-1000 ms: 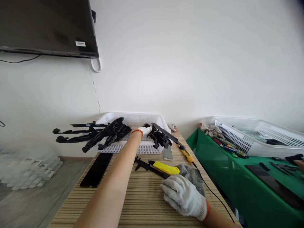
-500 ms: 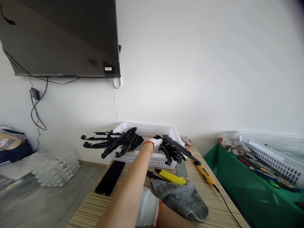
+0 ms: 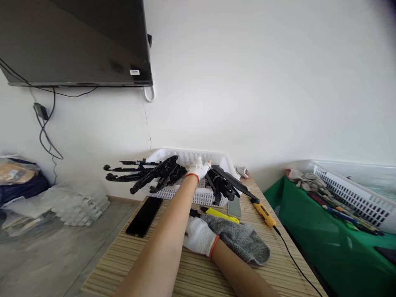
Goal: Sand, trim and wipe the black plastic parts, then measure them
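Observation:
My left hand [image 3: 199,168], in a white glove with an orange cuff and bare fingertips, is over the white plastic basket [image 3: 188,194]. Its fingers are apart, with nothing visible in them. Black plastic parts [image 3: 162,173] are piled left of it and overhang the rim; another pile of black plastic parts [image 3: 224,183] lies just to its right. My right hand [image 3: 200,237], gloved alike, is low over the table beside a grey cloth [image 3: 236,237]. The left forearm hides its fingers. A black handle-like piece [image 3: 194,213] and a yellow utility knife [image 3: 221,214] lie just beyond it.
A black phone [image 3: 144,216] lies at the table's left, a grey phone-like slab [image 3: 234,207] near the basket. A yellow corded tool [image 3: 264,213] is at the right edge. Another white basket [image 3: 349,189] stands on a green-covered table [image 3: 297,210]. A TV screen [image 3: 77,45] hangs upper left.
My left hand has lifted from between the black parts and its fingers have spread. My right hand has moved forward along the table, beside the cloth. The view has tilted down slightly.

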Available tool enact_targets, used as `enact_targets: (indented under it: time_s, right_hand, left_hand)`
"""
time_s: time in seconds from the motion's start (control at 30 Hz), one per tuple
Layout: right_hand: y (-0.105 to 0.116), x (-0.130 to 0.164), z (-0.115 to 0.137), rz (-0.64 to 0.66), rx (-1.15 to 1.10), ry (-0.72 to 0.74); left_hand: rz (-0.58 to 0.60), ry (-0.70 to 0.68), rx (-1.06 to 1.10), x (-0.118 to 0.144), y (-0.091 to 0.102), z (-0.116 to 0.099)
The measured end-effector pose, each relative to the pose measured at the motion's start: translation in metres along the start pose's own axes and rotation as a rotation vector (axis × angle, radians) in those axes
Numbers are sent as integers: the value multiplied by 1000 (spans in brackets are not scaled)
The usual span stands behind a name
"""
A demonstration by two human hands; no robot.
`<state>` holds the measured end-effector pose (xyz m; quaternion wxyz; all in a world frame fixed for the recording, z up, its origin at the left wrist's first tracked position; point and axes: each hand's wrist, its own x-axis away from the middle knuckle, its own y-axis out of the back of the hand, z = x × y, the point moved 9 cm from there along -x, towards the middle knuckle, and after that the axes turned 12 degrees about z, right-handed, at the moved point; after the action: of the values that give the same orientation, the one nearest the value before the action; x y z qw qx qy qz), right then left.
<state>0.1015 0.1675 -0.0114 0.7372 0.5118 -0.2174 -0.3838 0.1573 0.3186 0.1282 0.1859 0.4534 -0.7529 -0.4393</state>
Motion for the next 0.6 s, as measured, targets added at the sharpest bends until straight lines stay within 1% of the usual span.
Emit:
enact_targets:
  time_s: [0.07, 0.13, 0.17, 0.23, 0.3, 0.33, 0.37, 0.4, 0.43, 0.47, 0.5, 0.57, 0.6]
  right_hand:
    - [6, -3, -9, 21, 15, -107]
    - [13, -4, -16, 17, 25, -178]
    - [15, -4, -18, 17, 26, -202]
    - [17, -4, -21, 19, 21, -231]
    - [17, -2, -23, 18, 10, -244]
    - [18, -2, -24, 18, 3, -247]
    - [18, -1, -25, 18, -6, -248]
    - [18, -1, -26, 20, -16, -249]
    - [19, -1, -27, 21, -28, -250]
    - [20, -1, -29, 24, -42, -250]
    - [21, -2, -30, 26, -59, -250]
    - [23, -3, -33, 29, -97, -249]
    - [23, -4, -34, 31, -115, -248]
  left_hand:
    - [-133, -65, 11, 3, 15, -16]
    - [-213, -129, 5, 9, 24, -32]
    - [-232, -165, -2, 14, 27, -41]
    - [-222, -249, -32, 34, 34, -60]
    - [-187, -344, -90, 71, 45, -76]
    - [-171, -409, -142, 97, 52, -83]
    - [-190, -505, -286, 129, 58, -91]
    - [-241, -556, -414, 163, 64, -92]
    - [-280, -574, -503, 196, 68, -85]
    - [-346, -550, -548, 228, 73, -70]
    - [-420, -501, -561, 256, 75, -50]
    - [-545, -274, -557, 300, 74, 5]
    - [-529, -144, -564, 311, 65, 35]
